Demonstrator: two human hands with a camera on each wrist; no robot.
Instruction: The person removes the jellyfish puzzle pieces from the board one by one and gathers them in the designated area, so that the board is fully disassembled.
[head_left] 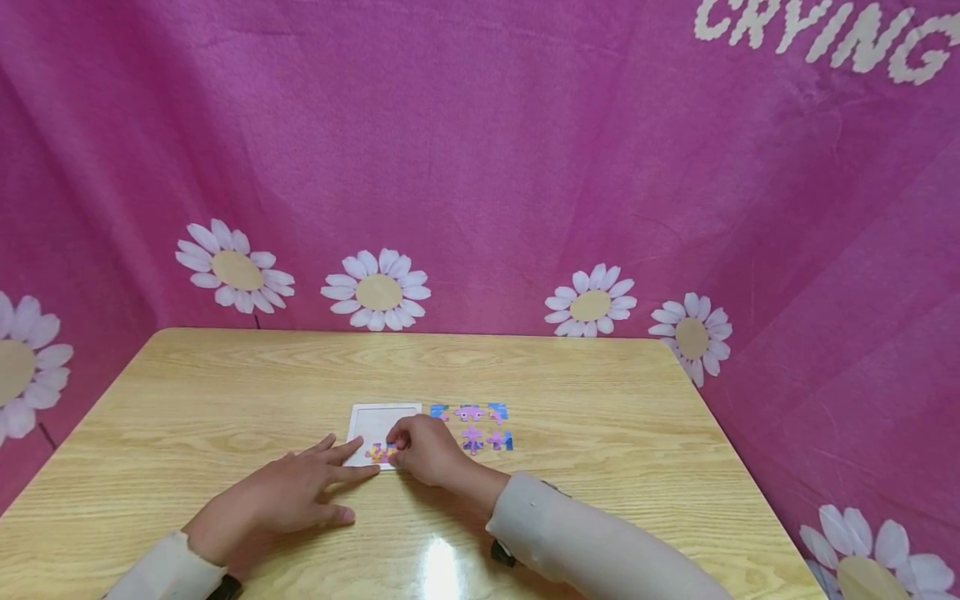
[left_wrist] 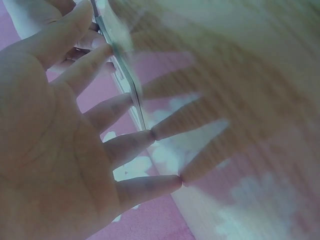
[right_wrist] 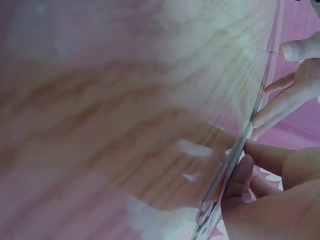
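A white puzzle tray lies on the table, with pink and yellow jigsaw pieces in its near part. My left hand is spread flat, its fingertips on the tray's near left corner and the table beside it. In the left wrist view, the fingers of that hand are straight and apart. Over the tray's near right part, my right hand has its thumb and index finger bent together at a jigsaw piece, which they pinch and mostly cover. The right wrist view shows that thumb low at the tray's edge.
Right of the tray lie several loose pink and blue jigsaw pieces in two rows, among them a piece with eyes and a corner piece. The wooden table meets a pink curtain with printed daisies at its back and sides.
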